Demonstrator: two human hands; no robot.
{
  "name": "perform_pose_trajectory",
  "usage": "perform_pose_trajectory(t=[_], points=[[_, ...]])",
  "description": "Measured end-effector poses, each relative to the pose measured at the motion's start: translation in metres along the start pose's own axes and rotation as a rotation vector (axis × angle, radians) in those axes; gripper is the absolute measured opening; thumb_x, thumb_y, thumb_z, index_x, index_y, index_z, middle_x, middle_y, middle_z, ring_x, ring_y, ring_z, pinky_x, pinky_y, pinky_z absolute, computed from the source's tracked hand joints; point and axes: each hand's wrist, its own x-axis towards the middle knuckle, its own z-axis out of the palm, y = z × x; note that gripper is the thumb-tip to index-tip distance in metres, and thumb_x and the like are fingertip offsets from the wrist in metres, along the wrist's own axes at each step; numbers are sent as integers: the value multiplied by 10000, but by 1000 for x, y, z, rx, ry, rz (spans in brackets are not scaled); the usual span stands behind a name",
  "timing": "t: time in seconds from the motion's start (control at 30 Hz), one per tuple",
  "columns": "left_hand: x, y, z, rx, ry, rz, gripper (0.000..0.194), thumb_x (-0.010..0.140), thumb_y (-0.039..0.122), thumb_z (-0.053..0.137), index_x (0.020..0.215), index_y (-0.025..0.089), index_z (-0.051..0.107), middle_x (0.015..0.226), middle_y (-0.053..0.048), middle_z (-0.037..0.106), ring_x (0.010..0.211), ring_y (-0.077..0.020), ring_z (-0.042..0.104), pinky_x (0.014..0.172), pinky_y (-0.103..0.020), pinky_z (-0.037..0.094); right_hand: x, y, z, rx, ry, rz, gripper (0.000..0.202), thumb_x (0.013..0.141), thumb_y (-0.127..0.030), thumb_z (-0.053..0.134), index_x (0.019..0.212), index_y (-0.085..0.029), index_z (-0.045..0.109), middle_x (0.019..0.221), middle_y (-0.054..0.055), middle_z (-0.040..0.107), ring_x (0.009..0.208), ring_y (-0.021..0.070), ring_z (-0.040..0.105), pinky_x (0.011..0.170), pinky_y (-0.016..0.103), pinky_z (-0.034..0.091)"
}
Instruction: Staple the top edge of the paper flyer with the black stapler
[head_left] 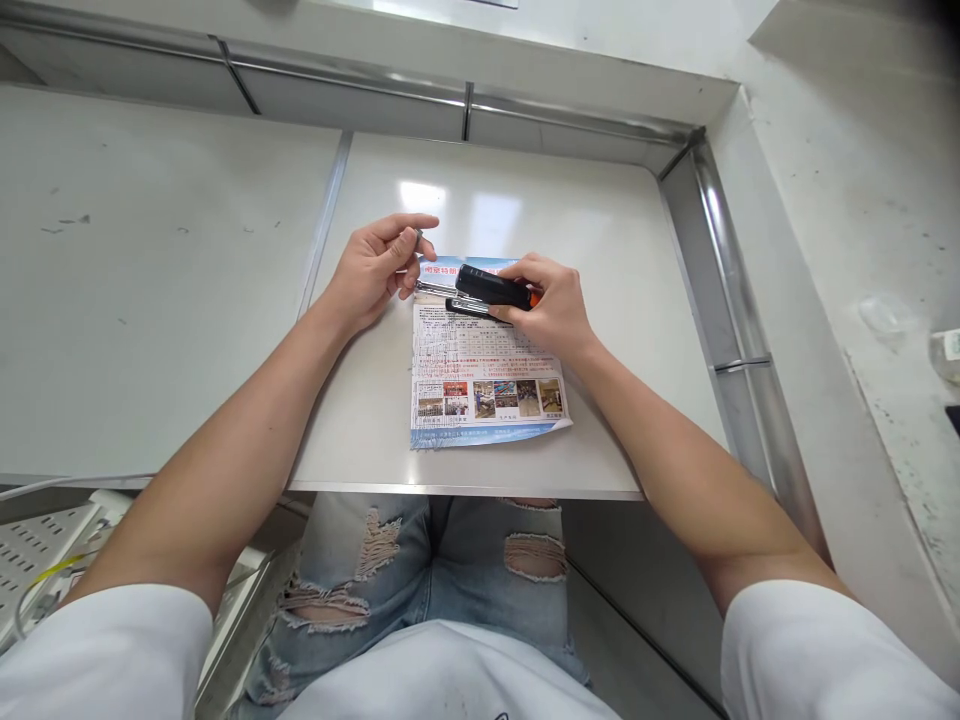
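A black stapler (493,288) with its metal magazine pulled out to the left lies over the top of a printed sheet (487,345). My right hand (551,305) is closed round the stapler's right end, where a bit of orange shows. Left of the stapler, my left hand (382,265) pinches a small grey piece (418,235) between thumb and fingers, perhaps staples; it is too small to name surely. The fingertips of that hand are close to the magazine's tip. Staples run in dense rows down the sheet's left side, and its lower right corner curls up.
The white table (615,420) has a seam to the left and a front edge near my lap. Metal rails (720,215) border its back and right side. A white perforated rack (45,540) with cables stands at the lower left. At the far right is a clear container (946,355).
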Motion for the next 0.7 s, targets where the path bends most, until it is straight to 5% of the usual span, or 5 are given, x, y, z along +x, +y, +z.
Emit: perform_pose_trajectory(t=[0.3, 0.47, 0.7], points=[[-9, -3, 0, 15, -185, 1, 753, 708, 968, 762, 988, 269, 769, 719, -49, 685, 603, -191, 641, 496, -335, 436, 2, -2, -13, -25, -137, -6, 394, 770, -539, 893, 959, -241, 718, 956, 50, 723, 945, 268, 663, 868, 440, 595], [-13, 4, 6, -5, -284, 66, 777, 572, 952, 860, 901, 249, 823, 612, -17, 602, 579, -177, 591, 522, -337, 427, -5, -14, -11, -158, -20, -242, 424, 924, -646, 771, 1198, -325, 734, 1292, 77, 711, 1240, 349, 633, 1076, 587, 540], [-19, 12, 18, 0, -369, 58, 769, 546, 903, 912, 887, 217, 832, 643, -33, 652, 606, -189, 605, 523, -343, 419, -18, -25, 15, -305, -219, -402, 295, 1056, -574, 624, 1321, -474, 707, 1299, 14, 733, 1318, 333, 619, 1156, 621, 470]])
